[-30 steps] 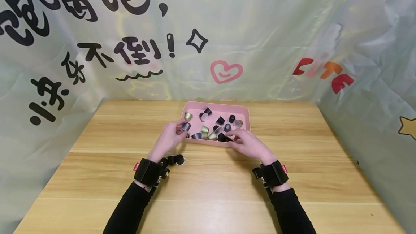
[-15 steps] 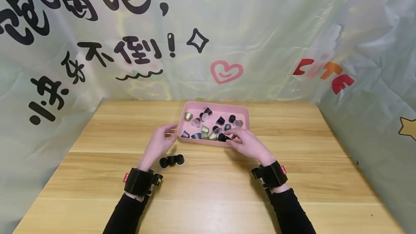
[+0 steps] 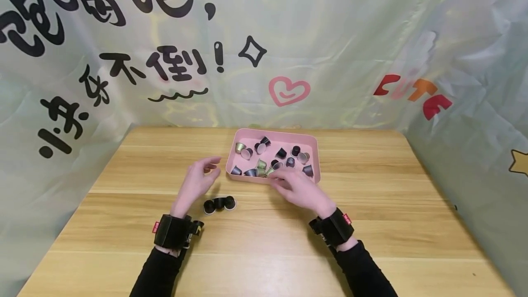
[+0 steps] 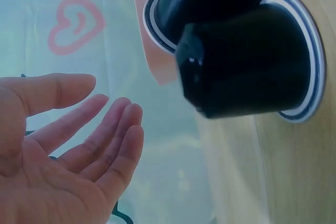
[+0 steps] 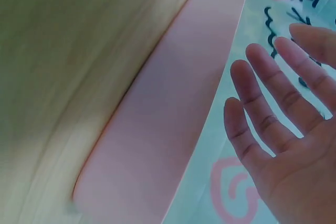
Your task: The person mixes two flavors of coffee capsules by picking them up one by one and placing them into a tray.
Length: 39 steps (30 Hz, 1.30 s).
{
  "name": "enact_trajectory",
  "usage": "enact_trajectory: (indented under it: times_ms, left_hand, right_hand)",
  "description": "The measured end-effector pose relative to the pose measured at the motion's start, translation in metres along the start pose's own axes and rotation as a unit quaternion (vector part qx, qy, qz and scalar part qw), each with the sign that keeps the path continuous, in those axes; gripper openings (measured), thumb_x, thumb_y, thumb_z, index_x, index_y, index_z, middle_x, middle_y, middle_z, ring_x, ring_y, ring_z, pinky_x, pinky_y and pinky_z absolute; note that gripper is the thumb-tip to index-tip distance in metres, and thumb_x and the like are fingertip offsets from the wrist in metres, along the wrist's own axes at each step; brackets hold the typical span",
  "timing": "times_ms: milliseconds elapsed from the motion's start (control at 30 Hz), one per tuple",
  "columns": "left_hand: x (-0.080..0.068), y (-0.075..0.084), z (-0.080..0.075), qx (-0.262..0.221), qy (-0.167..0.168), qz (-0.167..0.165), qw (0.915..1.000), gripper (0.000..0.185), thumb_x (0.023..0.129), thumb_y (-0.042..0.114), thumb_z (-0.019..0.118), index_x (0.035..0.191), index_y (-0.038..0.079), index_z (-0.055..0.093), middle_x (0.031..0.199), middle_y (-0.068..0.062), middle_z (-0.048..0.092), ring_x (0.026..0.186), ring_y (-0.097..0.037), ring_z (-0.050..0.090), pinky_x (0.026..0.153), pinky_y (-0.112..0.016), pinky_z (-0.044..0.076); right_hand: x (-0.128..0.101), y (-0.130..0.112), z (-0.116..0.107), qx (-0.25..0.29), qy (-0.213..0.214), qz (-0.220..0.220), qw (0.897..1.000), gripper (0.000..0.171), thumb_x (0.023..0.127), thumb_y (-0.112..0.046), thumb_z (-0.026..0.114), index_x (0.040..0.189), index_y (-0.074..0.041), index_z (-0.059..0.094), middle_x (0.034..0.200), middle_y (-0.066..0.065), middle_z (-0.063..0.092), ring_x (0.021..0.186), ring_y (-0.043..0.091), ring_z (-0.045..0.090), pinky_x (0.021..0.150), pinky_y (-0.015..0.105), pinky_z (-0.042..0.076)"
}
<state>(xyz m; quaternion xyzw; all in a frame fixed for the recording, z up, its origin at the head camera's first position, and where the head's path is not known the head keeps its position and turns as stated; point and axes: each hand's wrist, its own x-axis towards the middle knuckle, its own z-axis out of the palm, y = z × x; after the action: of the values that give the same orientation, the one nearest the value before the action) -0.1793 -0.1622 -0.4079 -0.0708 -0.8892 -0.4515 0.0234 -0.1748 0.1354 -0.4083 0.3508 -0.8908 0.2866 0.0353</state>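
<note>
Coffee capsules of several colours lie in a shallow pink tray at the far side of the table. My left hand hovers just left of the tray with loosely bent fingers and nothing in them. Between it and me, three black coffee capsules stand in a short row on the table; in the left wrist view a black capsule looms large. My right hand reaches over the tray's front rim, fingertips beside a green capsule. In the right wrist view its fingers are spread and hold nothing.
A blue-grey capsule lies in the tray's front right corner, and a gold one near its back left. Printed cloth hangs behind and beside the wooden table.
My left hand has let go of a dark bluish capsule, which lies in the tray, and drawn back left. My right hand has slid left along the front rim, uncovering the corner capsule.
</note>
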Motion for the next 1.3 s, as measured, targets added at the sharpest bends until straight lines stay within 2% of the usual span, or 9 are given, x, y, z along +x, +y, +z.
enact_trajectory:
  times_ms: [100,300,467,767,867,967,1067,1300]
  left_hand:
    - [0.0,-0.001,-0.001,0.004,0.002,0.0,1.0,0.04,0.096,0.005,0.058,0.135,-0.004,0.058,0.137,-0.023,0.062,0.119,-0.039,0.063,0.109,-0.053,0.048]
    - [0.0,-0.002,-0.002,0.008,0.0,0.004,1.0,0.039,0.096,0.004,0.058,0.134,-0.004,0.059,0.137,-0.024,0.062,0.12,-0.04,0.062,0.111,-0.054,0.045]
    - [-0.001,-0.001,-0.003,0.014,0.0,0.003,0.9999,0.039,0.096,0.004,0.058,0.134,-0.003,0.059,0.136,-0.024,0.062,0.122,-0.041,0.061,0.111,-0.056,0.044]
    - [-0.002,0.001,-0.003,0.018,-0.003,0.002,0.9998,0.039,0.096,0.005,0.058,0.135,-0.003,0.058,0.136,-0.024,0.062,0.122,-0.041,0.06,0.111,-0.058,0.044]
    - [-0.002,0.001,-0.003,0.02,-0.001,0.008,0.9998,0.039,0.096,0.005,0.058,0.134,-0.003,0.059,0.135,-0.024,0.063,0.12,-0.041,0.062,0.109,-0.058,0.045]
    - [-0.002,0.001,-0.003,0.02,0.003,0.01,0.9997,0.039,0.096,0.005,0.059,0.133,-0.003,0.06,0.134,-0.024,0.064,0.119,-0.041,0.062,0.108,-0.058,0.045]
    - [-0.002,0.001,-0.003,0.019,0.003,0.01,0.9998,0.039,0.096,0.005,0.059,0.133,-0.003,0.06,0.134,-0.024,0.064,0.12,-0.041,0.062,0.108,-0.059,0.045]
    - [-0.003,0.002,-0.003,0.019,0.002,0.018,0.9997,0.038,0.096,0.006,0.059,0.133,-0.002,0.06,0.134,-0.024,0.064,0.12,-0.042,0.062,0.109,-0.058,0.045]
  right_hand:
    - [0.002,-0.006,0.007,-0.006,-0.008,-0.017,1.0,0.024,0.094,-0.011,0.067,0.117,-0.005,0.071,0.108,0.008,0.074,0.097,0.019,0.07,0.089,0.035,0.059]
    - [0.007,-0.019,0.02,-0.005,-0.043,-0.027,0.999,0.028,0.097,-0.013,0.064,0.123,-0.006,0.068,0.121,0.009,0.072,0.113,0.024,0.067,0.1,0.041,0.055]
    - [0.015,-0.03,0.035,-0.021,-0.071,-0.043,0.996,0.028,0.096,-0.016,0.066,0.123,-0.009,0.068,0.124,0.007,0.071,0.114,0.021,0.068,0.102,0.038,0.055]
    - [0.029,-0.05,0.055,-0.051,-0.12,-0.033,0.991,0.04,0.096,-0.025,0.068,0.132,-0.008,0.063,0.133,0.009,0.066,0.117,0.021,0.067,0.102,0.035,0.055]
    - [0.031,-0.053,0.058,-0.058,-0.13,-0.028,0.99,0.042,0.095,-0.026,0.069,0.132,-0.008,0.063,0.131,0.009,0.067,0.111,0.019,0.068,0.098,0.033,0.057]
    - [0.034,-0.055,0.059,-0.061,-0.136,-0.023,0.989,0.042,0.094,-0.027,0.07,0.131,-0.009,0.063,0.125,0.006,0.068,0.095,0.012,0.067,0.088,0.026,0.058]
    - [0.037,-0.057,0.061,-0.063,-0.141,-0.019,0.988,0.043,0.093,-0.029,0.071,0.13,-0.009,0.064,0.116,0.004,0.069,0.079,0.007,0.06,0.075,0.019,0.054]
    - [0.047,-0.061,0.066,-0.087,-0.141,-0.014,0.986,0.036,0.092,-0.031,0.072,0.122,-0.011,0.067,0.099,-0.001,0.066,0.073,0.004,0.052,0.068,0.017,0.049]
